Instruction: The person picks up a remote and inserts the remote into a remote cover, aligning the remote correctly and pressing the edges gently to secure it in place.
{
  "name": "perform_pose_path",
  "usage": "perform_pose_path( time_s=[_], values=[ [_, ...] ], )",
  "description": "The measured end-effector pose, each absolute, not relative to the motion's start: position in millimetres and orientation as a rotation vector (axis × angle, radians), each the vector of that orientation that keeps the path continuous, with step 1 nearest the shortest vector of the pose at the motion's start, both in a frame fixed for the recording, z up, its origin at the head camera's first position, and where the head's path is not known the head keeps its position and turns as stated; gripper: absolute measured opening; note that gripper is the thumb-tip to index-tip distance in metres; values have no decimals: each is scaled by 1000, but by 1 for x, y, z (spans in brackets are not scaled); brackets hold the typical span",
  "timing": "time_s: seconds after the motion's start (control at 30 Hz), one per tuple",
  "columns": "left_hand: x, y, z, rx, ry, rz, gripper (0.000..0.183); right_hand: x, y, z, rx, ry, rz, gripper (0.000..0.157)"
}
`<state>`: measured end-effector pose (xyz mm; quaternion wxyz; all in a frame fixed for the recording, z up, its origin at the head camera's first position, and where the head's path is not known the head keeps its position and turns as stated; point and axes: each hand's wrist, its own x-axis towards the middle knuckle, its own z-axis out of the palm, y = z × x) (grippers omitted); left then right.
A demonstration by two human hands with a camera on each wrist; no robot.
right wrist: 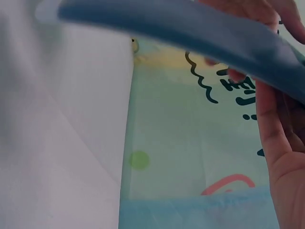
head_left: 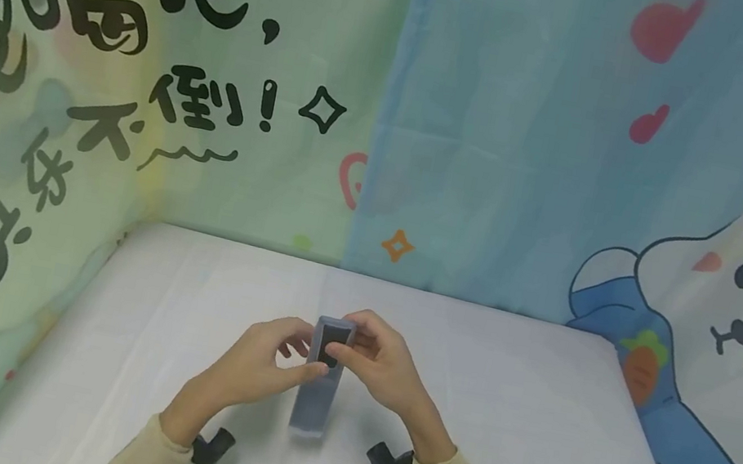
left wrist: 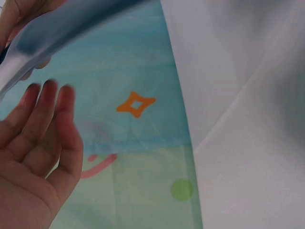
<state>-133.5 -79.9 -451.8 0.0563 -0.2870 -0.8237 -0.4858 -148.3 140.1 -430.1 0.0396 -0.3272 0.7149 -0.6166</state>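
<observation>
A long, narrow blue-grey object (head_left: 313, 408) with a dark rectangular panel near its upper end is held up over the table. My right hand (head_left: 386, 363) grips its upper end, thumb across the dark panel and fingers at the right edge and behind. My left hand (head_left: 260, 357) is at the other side, its thumb tip on the front below the panel. In the left wrist view, the left fingers (left wrist: 35, 119) are loosely bent, a little apart from the object. The right wrist view shows the object (right wrist: 181, 31) as a slightly curved band with a pale, translucent end.
A white cloth-covered table (head_left: 495, 420) lies under both hands. Behind it hangs a printed curtain (head_left: 510, 124) with lettering and a cartoon bear. Dark curved wrist mounts (head_left: 390, 463) stick out at both cuffs.
</observation>
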Motion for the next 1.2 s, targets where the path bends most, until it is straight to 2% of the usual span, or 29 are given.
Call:
perform_pose_path(
  time_s=[0.3,0.5,0.83,1.2],
  values=[
    [-137,-75,-460,-908,-2553,-1622,38,-148,140,-433,-940,2363,-1775,20],
    [-137,-77,-460,-880,-2551,-1742,36,-150,152,-429,-945,2314,-1737,26],
    [-136,-73,-461,-936,-2605,-1802,38,-156,161,-429,-1160,2201,-1660,21],
    [-137,-75,-459,-990,-2638,-1768,30,-164,169,-427,-1262,2119,-1612,23]
  ],
)
